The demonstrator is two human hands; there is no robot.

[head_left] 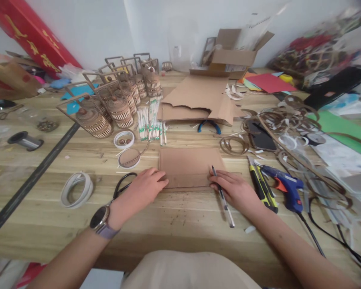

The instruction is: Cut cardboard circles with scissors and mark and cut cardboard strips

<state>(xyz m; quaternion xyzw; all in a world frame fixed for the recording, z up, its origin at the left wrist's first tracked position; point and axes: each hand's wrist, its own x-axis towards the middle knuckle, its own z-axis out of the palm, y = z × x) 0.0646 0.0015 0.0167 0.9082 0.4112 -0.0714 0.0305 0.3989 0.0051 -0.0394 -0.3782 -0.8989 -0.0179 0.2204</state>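
A rectangular piece of brown cardboard (188, 160) lies flat on the wooden table in front of me, with a darker strip along its near edge. My left hand (146, 185) is closed at its left edge, thumb and fingers on the near corner. At the opposite edge, my right hand (233, 189) rests its fingertips on the cardboard while holding a pen (224, 202), which slants across the fingers with one end toward me. Black-handled scissors (123, 182) lie partly hidden behind my left hand. Right of my right hand are a yellow-black utility knife (261, 184) and a blue glue gun (285, 186).
Several lidded woven baskets (120, 110) with tall handles stand at the back left, beside bundled sticks (150, 120). A larger torn cardboard sheet (195, 94) lies beyond. Tape rolls (76, 190) sit left; coiled brown strips (234, 144) and a phone (261, 135) are right.
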